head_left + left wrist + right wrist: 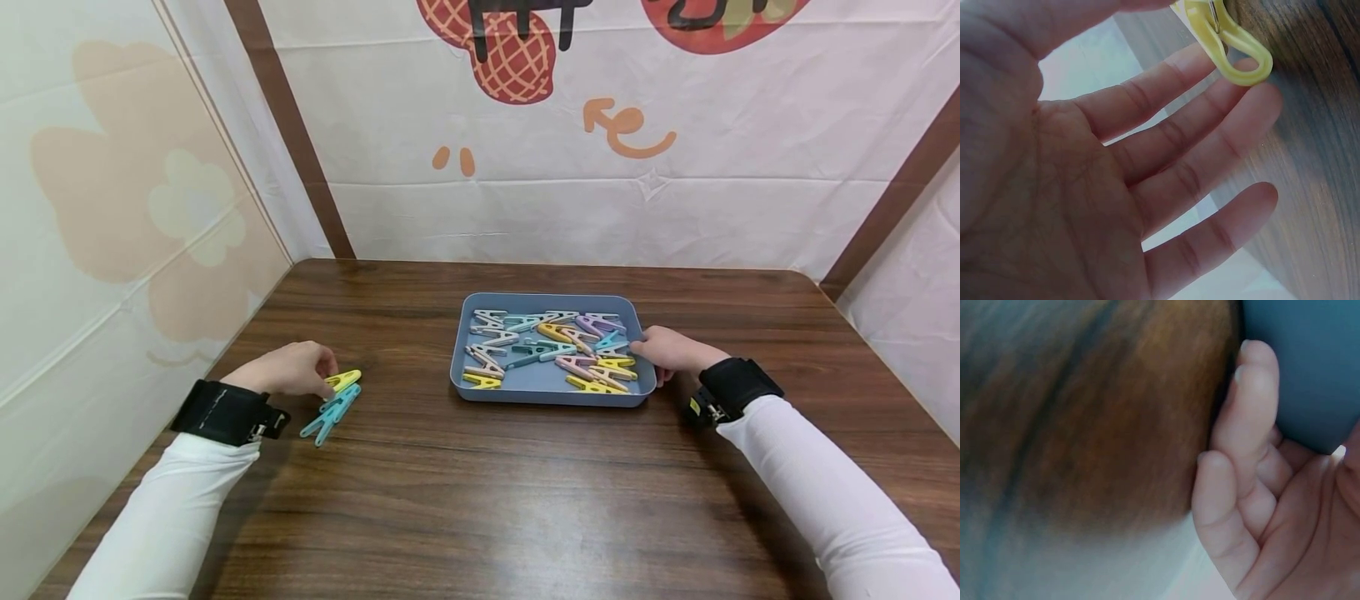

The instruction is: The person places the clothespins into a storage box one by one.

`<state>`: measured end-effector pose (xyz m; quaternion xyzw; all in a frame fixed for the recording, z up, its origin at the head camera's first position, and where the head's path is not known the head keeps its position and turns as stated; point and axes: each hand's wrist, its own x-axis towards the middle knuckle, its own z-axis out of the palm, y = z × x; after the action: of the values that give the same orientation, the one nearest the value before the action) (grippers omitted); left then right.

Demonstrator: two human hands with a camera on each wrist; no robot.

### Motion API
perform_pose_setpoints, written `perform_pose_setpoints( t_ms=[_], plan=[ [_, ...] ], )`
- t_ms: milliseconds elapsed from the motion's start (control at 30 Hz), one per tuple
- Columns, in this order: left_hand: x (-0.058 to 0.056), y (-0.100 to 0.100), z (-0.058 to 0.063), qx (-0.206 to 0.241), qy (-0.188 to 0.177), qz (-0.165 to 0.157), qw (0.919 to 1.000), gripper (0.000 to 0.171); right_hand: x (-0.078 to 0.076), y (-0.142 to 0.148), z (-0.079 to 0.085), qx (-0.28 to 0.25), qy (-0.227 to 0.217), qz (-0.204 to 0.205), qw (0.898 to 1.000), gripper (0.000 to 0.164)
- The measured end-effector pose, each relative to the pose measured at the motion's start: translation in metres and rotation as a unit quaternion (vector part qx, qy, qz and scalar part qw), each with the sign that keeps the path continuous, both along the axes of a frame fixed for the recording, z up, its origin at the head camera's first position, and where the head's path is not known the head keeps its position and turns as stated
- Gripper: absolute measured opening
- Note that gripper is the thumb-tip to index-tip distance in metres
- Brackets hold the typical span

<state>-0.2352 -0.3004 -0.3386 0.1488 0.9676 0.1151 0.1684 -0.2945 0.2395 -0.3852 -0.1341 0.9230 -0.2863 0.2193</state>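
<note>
At the left of the table, my left hand [296,368] pinches a yellow clothespin [343,380] between thumb and fingertip. The left wrist view shows the looped end of this yellow clothespin [1210,40], with the other fingers spread loosely below it. A turquoise clothespin [341,404] lies on the table just in front of the yellow one, close against it. My right hand [671,350] grips the right side of a blue-grey tray [555,398], thumb at the rim and fingers curled against the outer wall [1310,362].
Inside the tray are several clothespins [592,386] in yellow, teal, purple, pink and white. The brown wooden table [465,483] runs back to a white printed curtain [525,217], and another curtain [135,275] hangs along the left edge.
</note>
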Motion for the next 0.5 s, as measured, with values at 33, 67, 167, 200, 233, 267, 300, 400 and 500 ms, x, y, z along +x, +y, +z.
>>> perform_pose_setpoints(
  t_ms=[33,67,167,200,233,267,300,400,500],
  plan=[
    [0.0002,0.0001,-0.0001,-0.004,0.003,0.001,1.0000,0.023,-0.0001,0.0001,0.0001,0.000,0.000,0.000,1.000,0.029],
    [0.0004,0.0003,-0.0005,-0.009,0.006,0.003,0.9999,0.022,0.0000,0.0001,0.0003,0.001,0.001,0.001,1.000,0.029],
    [0.0002,0.0006,-0.0022,-0.016,0.011,0.012,0.9997,0.020,-0.0007,0.0006,-0.0003,0.004,0.001,-0.001,1.000,0.029],
    [0.0001,0.0007,-0.0029,-0.017,0.014,0.015,0.9996,0.020,-0.0008,0.0007,-0.0005,0.004,0.002,-0.001,1.000,0.029],
    [-0.0001,0.0008,-0.0036,-0.017,0.015,0.019,0.9996,0.019,-0.0009,0.0008,-0.0007,0.005,0.003,0.000,1.000,0.029],
    [-0.0002,0.0009,-0.0042,-0.015,0.017,0.021,0.9995,0.019,-0.0008,0.0006,-0.0006,0.005,0.003,0.000,1.000,0.029],
    [-0.0003,0.0011,-0.0047,-0.013,0.019,0.023,0.9995,0.019,-0.0008,0.0007,-0.0008,0.005,0.002,-0.001,1.000,0.029],
    [-0.0004,0.0011,-0.0056,-0.011,0.026,0.024,0.9993,0.019,-0.0004,0.0002,-0.0006,0.006,0.001,-0.003,1.000,0.028],
    [-0.0012,0.0014,-0.0060,-0.010,0.034,0.023,0.9991,0.019,0.0000,-0.0003,-0.0003,0.005,0.000,-0.005,1.000,0.028]
  ],
)
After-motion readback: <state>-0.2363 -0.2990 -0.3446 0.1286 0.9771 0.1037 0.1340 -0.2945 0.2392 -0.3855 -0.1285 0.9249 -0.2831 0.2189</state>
